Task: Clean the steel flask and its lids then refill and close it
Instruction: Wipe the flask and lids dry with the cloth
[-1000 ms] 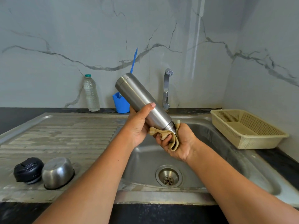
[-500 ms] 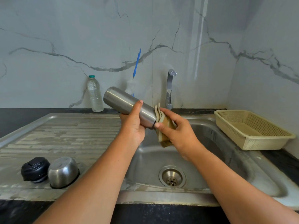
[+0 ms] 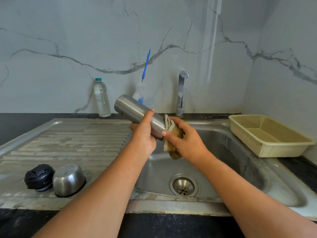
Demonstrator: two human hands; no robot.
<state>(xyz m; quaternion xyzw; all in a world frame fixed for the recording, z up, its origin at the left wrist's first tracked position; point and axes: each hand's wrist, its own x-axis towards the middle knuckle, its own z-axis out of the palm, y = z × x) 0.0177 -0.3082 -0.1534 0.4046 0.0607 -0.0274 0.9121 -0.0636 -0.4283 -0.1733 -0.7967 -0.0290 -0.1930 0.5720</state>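
My left hand (image 3: 144,134) grips the steel flask (image 3: 135,110), tilted above the sink (image 3: 231,152) so drips fall in. My right hand (image 3: 187,140) clasps a cloth (image 3: 171,146) against its lower end to wipe it. The black lid (image 3: 39,176) and steel cap (image 3: 68,180) sit aside.

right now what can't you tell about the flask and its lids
In the head view:
1. Mouth of the steel flask: hidden by the cloth and right hand.
2. Inside of the steel cup lid: it lies rim down on the drainboard.
3. Underside of the black lid: faces the drainboard.
4. Lower end of the blue brush: behind the steel flask.
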